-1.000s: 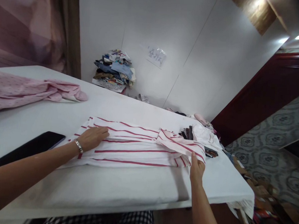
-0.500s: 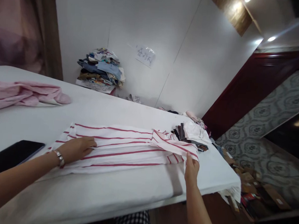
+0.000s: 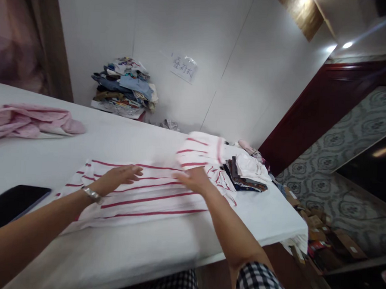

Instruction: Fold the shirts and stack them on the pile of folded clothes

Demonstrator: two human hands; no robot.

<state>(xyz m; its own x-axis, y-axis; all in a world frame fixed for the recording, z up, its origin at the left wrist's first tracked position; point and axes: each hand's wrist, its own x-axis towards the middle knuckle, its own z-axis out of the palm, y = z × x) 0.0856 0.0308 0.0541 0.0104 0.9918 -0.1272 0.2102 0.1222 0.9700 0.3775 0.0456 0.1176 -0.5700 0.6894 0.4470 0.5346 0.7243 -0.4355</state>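
A white shirt with red stripes (image 3: 151,199) lies spread across the table in front of me. Over its left half is my left hand (image 3: 118,177), fingers stretched out and holding nothing, with a silver bracelet on the wrist. My right hand (image 3: 193,180) grips a raised sleeve (image 3: 199,150) of the shirt above its right half. The cloth covers part of that hand's fingers, and motion blurs both sleeve and hand.
A black phone (image 3: 15,206) lies at the left, with a pink garment (image 3: 35,121) behind it. Folded clothes (image 3: 251,171) are stacked at the right. A taller clothes pile (image 3: 128,87) stands by the wall below a handwritten sign (image 3: 184,67). Cardboard boxes (image 3: 346,243) sit beyond the table.
My right hand has swung left and away from me, lifting the sleeve off the right end. My left hand has come off the cloth slightly, moving right with its fingers straightened.
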